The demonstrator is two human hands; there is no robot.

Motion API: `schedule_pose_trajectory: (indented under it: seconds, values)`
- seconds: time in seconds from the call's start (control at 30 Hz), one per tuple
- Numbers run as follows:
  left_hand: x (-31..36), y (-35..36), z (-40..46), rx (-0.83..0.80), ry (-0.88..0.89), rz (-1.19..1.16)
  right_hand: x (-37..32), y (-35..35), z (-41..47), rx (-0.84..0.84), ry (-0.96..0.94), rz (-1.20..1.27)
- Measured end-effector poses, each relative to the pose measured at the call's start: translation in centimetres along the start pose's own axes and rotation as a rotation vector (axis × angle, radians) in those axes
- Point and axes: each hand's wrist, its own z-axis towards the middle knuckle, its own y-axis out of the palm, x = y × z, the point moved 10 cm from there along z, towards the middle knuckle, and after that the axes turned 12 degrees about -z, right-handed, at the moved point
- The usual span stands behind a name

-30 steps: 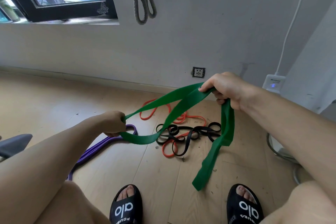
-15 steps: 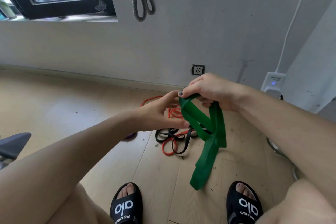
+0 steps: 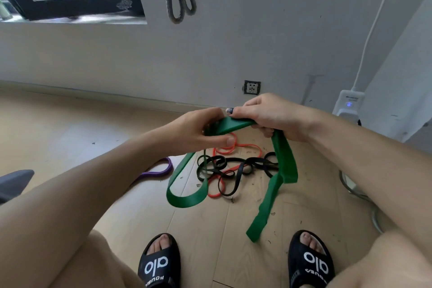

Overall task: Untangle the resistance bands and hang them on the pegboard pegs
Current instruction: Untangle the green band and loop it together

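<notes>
A green band (image 3: pixel 284 161) is gripped between both hands — left (image 3: pixel 198 132) and right (image 3: pixel 271 116), fingers curled round it — with loops hung below, above the floor (image 3: pixel 70 128).

bare floor (image 3: pixel 70 128) left – black band (image 3: pixel 224 166) and orange band (image 3: pixel 243 147) tangled below, purple band (image 3: pixel 159 170) beside

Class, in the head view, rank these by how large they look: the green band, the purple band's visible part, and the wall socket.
1. green band, largest
2. purple band, partly hidden by the left forearm
3. wall socket, smallest, though it is farthest from the camera
</notes>
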Motion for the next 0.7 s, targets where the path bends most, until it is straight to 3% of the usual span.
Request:
schedule_pose_trajectory:
  seconds: [0.13, 0.27, 0.43, 0.5, 0.6, 0.7]
  values:
    - [0.2, -1.5, -0.4, 0.075, 0.015, -0.021, -1.4, 0.4, -0.1, -0.016, -0.107, -0.111]
    - [-0.6, -4.1, -1.4, 0.170, -0.034, -0.060, -1.1, 1.8, -0.8, -0.154, -0.124, -0.347]
    - [-3.6, -7.2, -3.1, 0.294, -0.103, -0.139, 1.3, -0.7, 0.2, 0.065, -0.053, -0.578]
    - [-5.2, -7.2, -3.5, 0.228, -0.178, -0.019, 2.1, -2.0, 0.0, 0.113, -0.012, -0.523]
    - [-7.8, -3.8, -4.0, -0.050, -0.360, 0.215, 0.3, -1.8, -0.3, 0.154, -0.075, -0.453]
    - [-6.5, -1.6, -3.2, -0.097, -0.272, 0.196, -3.7, -0.2, -0.7, 0.189, -0.203, -0.404]
